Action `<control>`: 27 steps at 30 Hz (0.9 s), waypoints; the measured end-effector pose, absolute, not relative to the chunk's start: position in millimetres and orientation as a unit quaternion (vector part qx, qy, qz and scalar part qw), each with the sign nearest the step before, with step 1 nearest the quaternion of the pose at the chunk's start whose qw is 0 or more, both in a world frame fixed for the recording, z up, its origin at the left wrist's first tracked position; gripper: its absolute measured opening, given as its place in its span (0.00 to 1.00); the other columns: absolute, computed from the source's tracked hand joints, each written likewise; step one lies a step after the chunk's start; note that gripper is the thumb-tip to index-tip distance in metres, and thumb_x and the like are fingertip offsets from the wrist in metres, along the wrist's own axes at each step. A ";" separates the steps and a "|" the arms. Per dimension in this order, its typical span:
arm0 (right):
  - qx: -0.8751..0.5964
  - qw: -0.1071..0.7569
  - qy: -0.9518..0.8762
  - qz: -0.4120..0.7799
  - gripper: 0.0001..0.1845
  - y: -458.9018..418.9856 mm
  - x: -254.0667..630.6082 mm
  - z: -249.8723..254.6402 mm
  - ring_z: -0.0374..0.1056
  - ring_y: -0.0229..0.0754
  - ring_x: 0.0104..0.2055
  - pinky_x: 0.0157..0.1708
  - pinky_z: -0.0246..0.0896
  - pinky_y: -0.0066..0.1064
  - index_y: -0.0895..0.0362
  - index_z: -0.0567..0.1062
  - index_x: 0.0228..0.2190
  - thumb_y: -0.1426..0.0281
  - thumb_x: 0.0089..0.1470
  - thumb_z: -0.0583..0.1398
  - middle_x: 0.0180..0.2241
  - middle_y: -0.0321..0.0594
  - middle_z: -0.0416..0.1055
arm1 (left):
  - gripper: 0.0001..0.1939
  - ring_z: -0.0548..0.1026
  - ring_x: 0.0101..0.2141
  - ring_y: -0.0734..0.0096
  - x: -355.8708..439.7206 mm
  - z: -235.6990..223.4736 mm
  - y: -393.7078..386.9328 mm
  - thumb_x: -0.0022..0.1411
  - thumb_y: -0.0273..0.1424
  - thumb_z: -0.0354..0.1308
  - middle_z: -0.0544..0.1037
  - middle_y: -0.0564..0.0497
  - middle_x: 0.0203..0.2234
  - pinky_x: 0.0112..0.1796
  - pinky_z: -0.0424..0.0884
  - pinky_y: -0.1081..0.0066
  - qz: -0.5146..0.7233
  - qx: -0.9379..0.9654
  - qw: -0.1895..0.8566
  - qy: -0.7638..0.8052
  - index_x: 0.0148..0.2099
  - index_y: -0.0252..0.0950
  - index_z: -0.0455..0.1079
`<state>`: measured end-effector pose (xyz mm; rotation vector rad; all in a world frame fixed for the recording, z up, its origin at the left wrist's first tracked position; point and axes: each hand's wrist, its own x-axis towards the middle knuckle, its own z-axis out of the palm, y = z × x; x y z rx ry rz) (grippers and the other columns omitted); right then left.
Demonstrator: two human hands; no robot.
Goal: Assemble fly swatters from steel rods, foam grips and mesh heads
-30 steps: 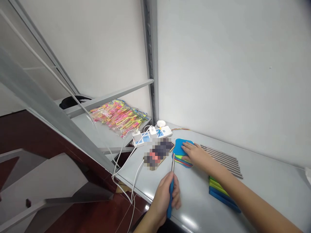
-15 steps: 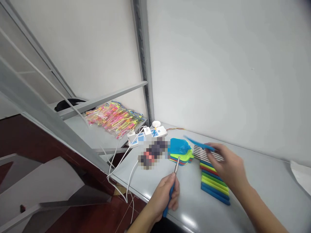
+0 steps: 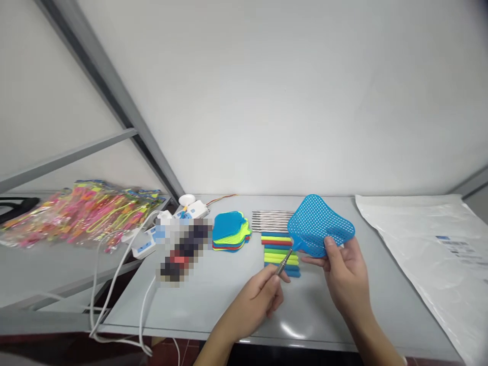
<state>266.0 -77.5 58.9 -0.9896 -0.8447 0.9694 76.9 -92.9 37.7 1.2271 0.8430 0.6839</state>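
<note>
My right hand [image 3: 343, 272] grips a blue mesh swatter head [image 3: 320, 224] by its lower edge, held up above the grey table [image 3: 213, 300]. My left hand [image 3: 256, 301] is closed around a handle with a thin metal rod [image 3: 284, 263] whose tip meets the base of the blue head. Behind my hands lie a row of coloured handles [image 3: 277, 244] in blue, green, yellow and red, and a bundle of bare metal rods [image 3: 270, 220]. A stack of coloured swatter heads [image 3: 230, 232] sits to the left of them.
A white power strip [image 3: 179, 219] with white cables [image 3: 114, 284] lies at the table's back left beside a blurred dark object [image 3: 182, 249]. A bag of bright plastic toys [image 3: 80, 209] rests on the left shelf. A white plastic bag [image 3: 430, 239] covers the right side.
My right hand lifted a blue swatter head off the stack and brought it to the rod tip in my left hand. The view swung right, showing the table head-on.
</note>
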 end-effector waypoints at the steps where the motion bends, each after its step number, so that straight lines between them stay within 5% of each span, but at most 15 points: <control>1: -0.448 0.686 -0.378 0.432 0.19 -79.6 269.2 59.0 0.73 0.41 0.35 0.24 0.72 0.29 0.48 0.68 0.49 0.63 0.56 0.61 0.42 0.41 0.73 | 0.18 0.59 0.21 0.77 78.7 38.9 -92.7 0.70 0.43 0.41 0.62 0.57 0.21 0.25 0.56 0.76 0.299 0.557 0.678 0.375 0.46 0.36 0.64; 9: -0.467 0.671 -0.384 0.429 0.19 -85.2 279.9 61.7 0.73 0.42 0.37 0.28 0.74 0.31 0.48 0.65 0.50 0.62 0.58 0.60 0.43 0.41 0.73 | 0.17 0.58 0.19 0.78 86.8 42.8 -94.9 0.71 0.42 0.42 0.61 0.59 0.18 0.25 0.59 0.76 0.273 0.548 0.708 0.351 0.44 0.35 0.64; 18: -0.444 0.616 -0.411 0.504 0.15 -95.9 274.4 63.5 0.74 0.41 0.31 0.24 0.72 0.30 0.49 0.66 0.46 0.61 0.58 0.60 0.39 0.41 0.75 | 0.17 0.46 0.09 0.83 74.4 37.1 -108.8 0.72 0.40 0.39 0.50 0.65 0.13 0.22 0.65 0.74 0.265 0.478 0.798 0.256 0.39 0.36 0.63; 22: -0.441 0.615 -0.410 0.509 0.15 -100.7 269.5 66.3 0.75 0.41 0.30 0.24 0.73 0.31 0.49 0.66 0.46 0.61 0.58 0.60 0.39 0.41 0.75 | 0.18 0.53 0.15 0.79 69.8 60.3 -114.2 0.71 0.43 0.37 0.55 0.62 0.16 0.23 0.59 0.75 0.238 0.584 0.691 0.353 0.37 0.38 0.61; 27: -0.460 0.634 -0.393 0.482 0.20 -110.8 259.9 63.8 0.75 0.42 0.32 0.27 0.74 0.32 0.48 0.64 0.50 0.61 0.57 0.60 0.43 0.42 0.73 | 0.15 0.68 0.27 0.68 67.8 83.2 -124.8 0.72 0.40 0.37 0.70 0.53 0.25 0.27 0.53 0.71 0.159 0.762 0.376 0.502 0.38 0.40 0.60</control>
